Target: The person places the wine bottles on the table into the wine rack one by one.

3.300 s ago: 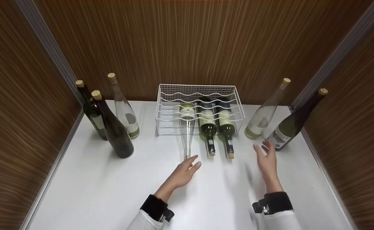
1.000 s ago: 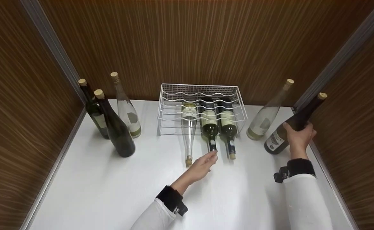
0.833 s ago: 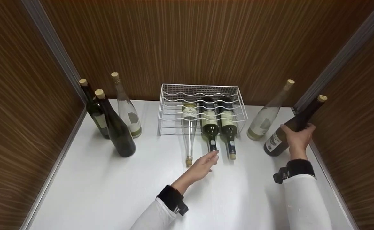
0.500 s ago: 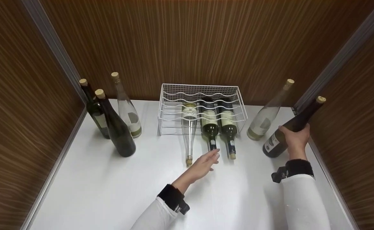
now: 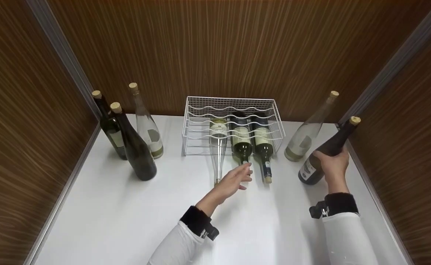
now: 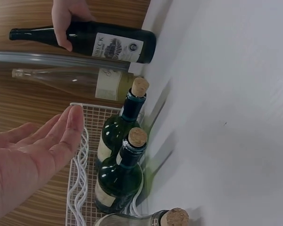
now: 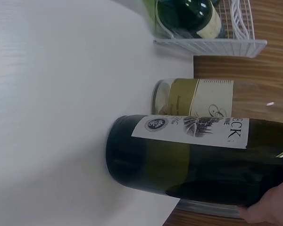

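Note:
My right hand [image 5: 334, 167] grips a dark corked wine bottle [image 5: 308, 171] around its upper body, thumb on the near side. Its neck leans up and to the right in the head view. The right wrist view shows this wine bottle [image 7: 179, 174] large, its base close to the white table. My left hand [image 5: 232, 182] is held with fingers loosely extended over the neck of the middle bottle in the wire rack [image 5: 230, 98]. From the left wrist, that hand [image 6: 37, 155] shows nothing in its fingers. The rack holds one clear bottle [image 5: 218, 147] and two green bottles [image 5: 262, 147], necks toward me.
A clear bottle [image 5: 305, 136] stands between the rack and the held one. At the left stand a dark bottle [image 5: 138, 158], a green bottle [image 5: 112, 132] and another clear bottle [image 5: 151, 136]. Wood-grain walls [image 5: 230, 48] close in the back and both sides.
My right hand, earlier unclasped beside the dark wine bottle, took hold of it and has drawn it left and nearer. My left hand moved right from the clear bottle's neck, then slightly forward.

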`<state>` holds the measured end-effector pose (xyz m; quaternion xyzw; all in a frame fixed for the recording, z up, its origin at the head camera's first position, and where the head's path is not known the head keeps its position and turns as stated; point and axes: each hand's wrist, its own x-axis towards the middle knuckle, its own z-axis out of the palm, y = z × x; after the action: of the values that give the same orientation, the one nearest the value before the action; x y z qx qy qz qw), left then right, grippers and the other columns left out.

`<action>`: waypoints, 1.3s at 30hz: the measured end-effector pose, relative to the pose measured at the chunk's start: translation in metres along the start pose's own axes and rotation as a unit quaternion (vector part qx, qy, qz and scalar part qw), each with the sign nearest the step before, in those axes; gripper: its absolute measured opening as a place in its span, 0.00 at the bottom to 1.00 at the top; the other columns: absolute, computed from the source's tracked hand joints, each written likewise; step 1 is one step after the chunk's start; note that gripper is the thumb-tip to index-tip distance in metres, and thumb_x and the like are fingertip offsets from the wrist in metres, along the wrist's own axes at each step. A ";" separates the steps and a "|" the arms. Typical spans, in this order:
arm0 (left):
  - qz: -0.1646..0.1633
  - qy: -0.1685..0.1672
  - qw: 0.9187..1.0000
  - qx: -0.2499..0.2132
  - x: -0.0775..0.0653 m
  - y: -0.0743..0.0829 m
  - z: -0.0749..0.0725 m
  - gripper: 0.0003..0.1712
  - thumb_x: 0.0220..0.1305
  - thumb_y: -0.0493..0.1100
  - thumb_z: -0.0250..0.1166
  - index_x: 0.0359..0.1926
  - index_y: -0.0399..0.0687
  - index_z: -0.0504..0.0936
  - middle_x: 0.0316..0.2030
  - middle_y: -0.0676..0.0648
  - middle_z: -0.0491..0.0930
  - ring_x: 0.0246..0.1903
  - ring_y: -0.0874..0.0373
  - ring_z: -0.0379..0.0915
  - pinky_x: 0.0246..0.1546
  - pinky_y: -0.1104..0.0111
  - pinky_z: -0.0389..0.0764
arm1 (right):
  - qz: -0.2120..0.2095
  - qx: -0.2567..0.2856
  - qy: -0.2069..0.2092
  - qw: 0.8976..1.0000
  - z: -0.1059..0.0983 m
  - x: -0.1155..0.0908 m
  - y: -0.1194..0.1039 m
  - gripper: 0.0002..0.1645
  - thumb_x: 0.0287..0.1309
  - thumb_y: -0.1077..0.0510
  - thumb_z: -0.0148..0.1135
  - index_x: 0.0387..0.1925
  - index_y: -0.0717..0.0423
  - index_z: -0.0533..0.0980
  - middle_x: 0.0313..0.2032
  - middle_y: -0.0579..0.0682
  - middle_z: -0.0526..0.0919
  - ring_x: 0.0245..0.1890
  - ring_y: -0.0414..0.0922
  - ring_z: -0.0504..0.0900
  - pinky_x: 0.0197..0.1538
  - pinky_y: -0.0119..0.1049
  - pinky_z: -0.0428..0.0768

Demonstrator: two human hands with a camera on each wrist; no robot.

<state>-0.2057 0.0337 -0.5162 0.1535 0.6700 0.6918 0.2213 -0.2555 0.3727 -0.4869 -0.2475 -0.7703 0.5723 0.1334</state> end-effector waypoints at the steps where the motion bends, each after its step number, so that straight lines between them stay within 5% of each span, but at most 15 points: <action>1: 0.000 0.000 1.000 -0.004 0.000 0.002 0.000 0.32 0.79 0.56 0.41 0.75 0.44 0.58 0.66 0.37 0.67 0.61 0.42 0.68 0.53 0.57 0.77 | -0.017 -0.012 -0.002 1.000 0.001 -0.003 0.000 0.54 0.53 0.64 0.70 0.76 0.47 0.51 0.69 0.57 0.63 0.67 0.52 0.64 0.67 0.46 0.64; 8: 0.002 0.004 0.999 -0.051 0.000 0.010 -0.003 0.35 0.80 0.58 0.34 0.74 0.40 0.58 0.64 0.35 0.68 0.61 0.36 0.67 0.53 0.51 0.76 | -0.119 -0.107 -0.030 0.987 0.012 -0.020 0.000 0.47 0.50 0.65 0.72 0.70 0.56 0.59 0.65 0.61 0.68 0.67 0.59 0.65 0.67 0.54 0.62; 20: -0.005 0.000 0.993 -0.116 -0.001 0.021 -0.008 0.34 0.79 0.59 0.33 0.72 0.42 0.61 0.62 0.36 0.71 0.58 0.41 0.71 0.50 0.51 0.78 | -0.248 -0.167 -0.035 0.954 0.034 -0.041 0.000 0.39 0.38 0.72 0.74 0.57 0.63 0.71 0.53 0.64 0.73 0.59 0.62 0.69 0.65 0.58 0.62; 35: -0.001 0.009 0.987 -0.161 -0.001 0.024 -0.011 0.35 0.80 0.57 0.33 0.73 0.37 0.56 0.60 0.36 0.71 0.57 0.38 0.72 0.49 0.53 0.80 | -0.369 -0.300 -0.079 0.876 0.063 -0.071 -0.001 0.40 0.26 0.68 0.79 0.50 0.56 0.77 0.49 0.59 0.75 0.52 0.62 0.71 0.57 0.63 0.61; 39: 0.002 0.013 0.986 -0.167 -0.002 0.025 -0.012 0.35 0.80 0.58 0.34 0.73 0.37 0.56 0.60 0.34 0.69 0.57 0.35 0.71 0.48 0.53 0.80 | -0.397 -0.343 -0.085 0.847 0.069 -0.078 0.003 0.41 0.23 0.66 0.79 0.51 0.53 0.79 0.46 0.59 0.77 0.49 0.62 0.73 0.54 0.64 0.64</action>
<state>-0.2126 0.0225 -0.4920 0.1065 0.5479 0.7962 0.2335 -0.2230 0.2757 -0.5048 0.0985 -0.9584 0.1889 0.1899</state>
